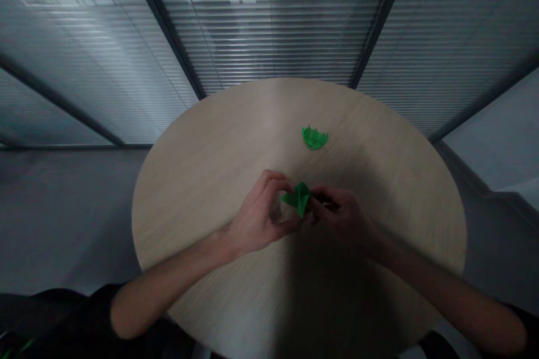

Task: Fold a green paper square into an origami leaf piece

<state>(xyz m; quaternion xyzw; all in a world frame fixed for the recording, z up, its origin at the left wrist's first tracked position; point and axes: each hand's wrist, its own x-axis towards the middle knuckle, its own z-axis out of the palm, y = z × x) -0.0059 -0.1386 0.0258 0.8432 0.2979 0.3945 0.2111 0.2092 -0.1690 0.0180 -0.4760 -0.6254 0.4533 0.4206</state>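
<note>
A small folded green paper piece [298, 197] is held just above the round wooden table [219, 140], near its middle. My left hand [259, 216] pinches its left side with curled fingers. My right hand [343, 216] grips its right side, fingers closed. A second folded green paper shape [314, 137] with pointed tips lies flat on the table farther back, a little to the right, apart from both hands.
The table's far edge stands close to glass walls covered with horizontal blinds [269, 28] and dark frames. Grey floor [63, 213] shows to the left and right of the table. My dark sleeves sit at the bottom corners.
</note>
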